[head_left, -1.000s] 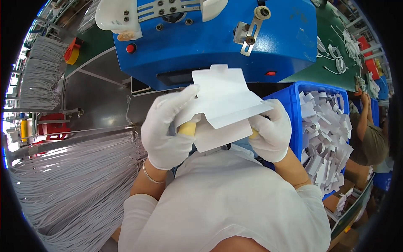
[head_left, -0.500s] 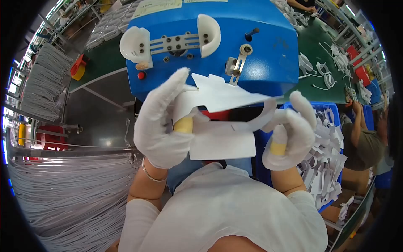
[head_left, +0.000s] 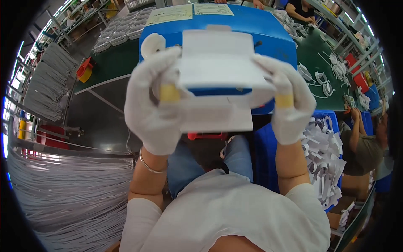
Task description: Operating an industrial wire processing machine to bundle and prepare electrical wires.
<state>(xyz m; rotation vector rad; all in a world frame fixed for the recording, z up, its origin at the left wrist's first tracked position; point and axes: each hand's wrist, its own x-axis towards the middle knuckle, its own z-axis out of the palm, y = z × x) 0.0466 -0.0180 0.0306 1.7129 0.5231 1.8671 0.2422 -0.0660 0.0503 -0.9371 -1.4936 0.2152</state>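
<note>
Gloved left hand [head_left: 153, 105] and right hand [head_left: 289, 101] each grip one end of white folded carton [head_left: 216, 73], raised before blue machine [head_left: 273, 33].

Since a second ago both gloved hands have lifted the white card [head_left: 216, 80] from chest height up in front of the blue machine [head_left: 235, 21], closer to the camera. The card, then loosely creased with flaps splayed, is now folded into a flat open box shape. The left hand [head_left: 153, 105] and right hand [head_left: 289, 101] have moved apart to grip its two ends.
</note>
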